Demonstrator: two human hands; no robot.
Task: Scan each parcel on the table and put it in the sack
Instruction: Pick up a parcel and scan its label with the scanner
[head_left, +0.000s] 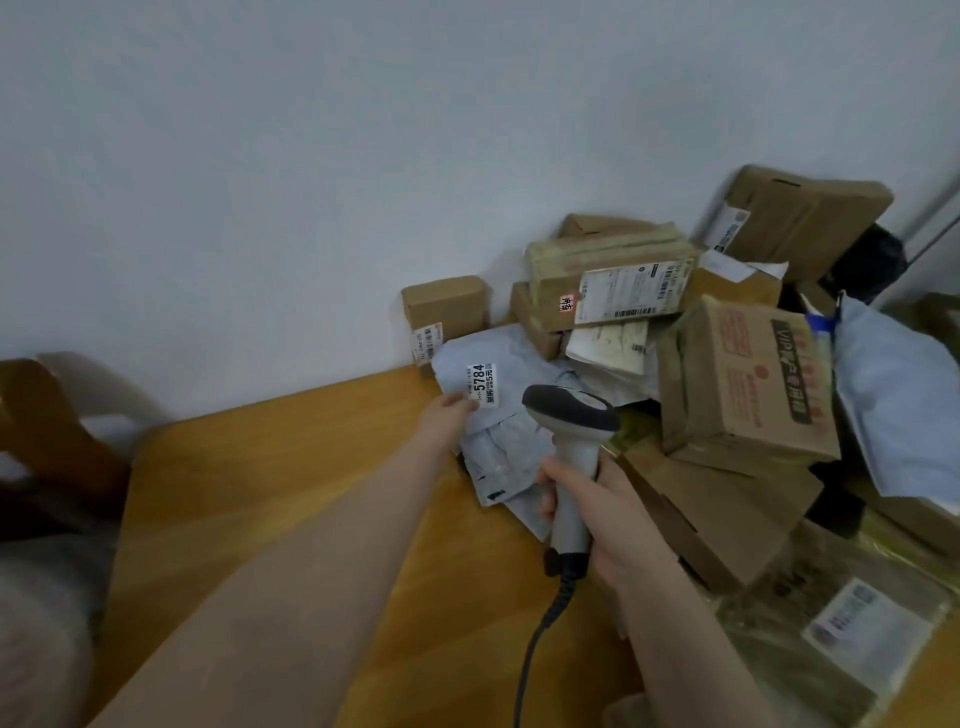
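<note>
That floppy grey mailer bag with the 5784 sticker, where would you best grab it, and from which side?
Pinch its left edge beside the sticker, coming from the bare table on the left. The grey mailer is thin and limp, and the box pile crowds its right side. The left hand pinches there now, while the right hand holds the scanner.
</note>
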